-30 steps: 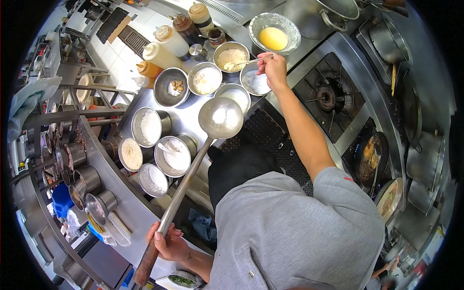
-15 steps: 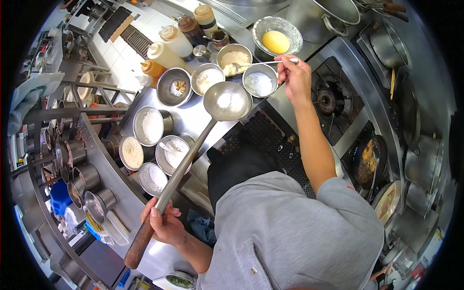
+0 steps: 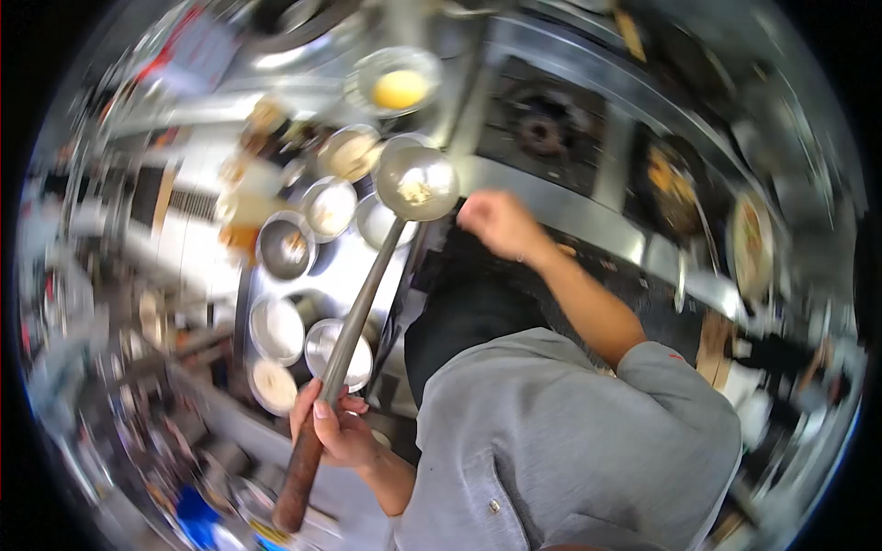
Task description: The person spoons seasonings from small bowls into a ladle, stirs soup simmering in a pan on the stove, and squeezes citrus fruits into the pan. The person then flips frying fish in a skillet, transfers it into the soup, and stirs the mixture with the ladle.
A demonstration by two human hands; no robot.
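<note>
Low around ladle handle, left hand

A grey short-sleeved shirt bears a small red marking and a button, worn with black legwear.

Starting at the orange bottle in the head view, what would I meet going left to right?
Orange bottle, metal bowl holding small pieces, ladle's bowl, right hand, dark pan with food, pale round dish.
</note>
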